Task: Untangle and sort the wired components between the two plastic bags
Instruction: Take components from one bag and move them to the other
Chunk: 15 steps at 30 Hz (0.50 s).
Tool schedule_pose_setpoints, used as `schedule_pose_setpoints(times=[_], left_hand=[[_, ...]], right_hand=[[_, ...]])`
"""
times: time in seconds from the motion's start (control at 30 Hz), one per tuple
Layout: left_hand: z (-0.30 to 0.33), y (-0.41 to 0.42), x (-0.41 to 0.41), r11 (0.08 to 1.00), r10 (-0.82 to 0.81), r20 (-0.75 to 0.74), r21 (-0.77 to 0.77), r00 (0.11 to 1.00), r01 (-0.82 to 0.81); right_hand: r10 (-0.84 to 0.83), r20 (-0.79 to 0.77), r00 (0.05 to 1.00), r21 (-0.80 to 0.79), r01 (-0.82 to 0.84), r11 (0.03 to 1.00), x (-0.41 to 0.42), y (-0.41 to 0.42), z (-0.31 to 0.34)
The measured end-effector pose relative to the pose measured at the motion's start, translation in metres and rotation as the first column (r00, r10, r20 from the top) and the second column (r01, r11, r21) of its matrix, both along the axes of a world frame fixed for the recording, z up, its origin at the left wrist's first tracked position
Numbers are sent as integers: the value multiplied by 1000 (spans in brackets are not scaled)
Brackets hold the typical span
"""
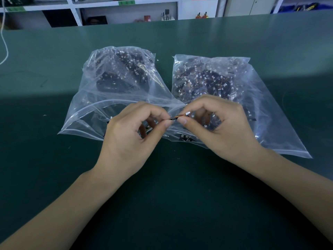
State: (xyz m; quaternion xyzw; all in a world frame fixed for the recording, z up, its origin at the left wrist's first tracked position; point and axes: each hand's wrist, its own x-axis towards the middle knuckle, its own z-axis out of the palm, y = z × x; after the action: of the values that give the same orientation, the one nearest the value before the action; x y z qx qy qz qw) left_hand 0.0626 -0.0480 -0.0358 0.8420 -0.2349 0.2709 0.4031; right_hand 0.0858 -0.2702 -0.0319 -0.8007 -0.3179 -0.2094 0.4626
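Two clear plastic bags lie side by side on the green table, the left bag (100, 98) and the right bag (261, 98), each packed with dark wired components with small white connectors. Between the bags' near openings I hold one wired component (178, 117): short orange and black wires ending in a white connector. My left hand (133, 130) pinches its dark end between thumb and forefinger. My right hand (216, 123) pinches the wires just below the white connector. Both hands hover over the bag mouths.
The green table (54, 159) stretches wide on all sides. A white cable (4, 47) hangs at the far left. White shelving (126, 11) with small items stands behind the table's far edge.
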Motion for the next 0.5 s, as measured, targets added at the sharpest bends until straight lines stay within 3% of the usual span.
schedule_pose_setpoints(times=[0.5], left_hand=[[0, 3, 0, 999, 13, -2, 46, 1000, -13]], right_hand=[[6, -1, 1000, -30, -6, 1000, 1, 0, 0]])
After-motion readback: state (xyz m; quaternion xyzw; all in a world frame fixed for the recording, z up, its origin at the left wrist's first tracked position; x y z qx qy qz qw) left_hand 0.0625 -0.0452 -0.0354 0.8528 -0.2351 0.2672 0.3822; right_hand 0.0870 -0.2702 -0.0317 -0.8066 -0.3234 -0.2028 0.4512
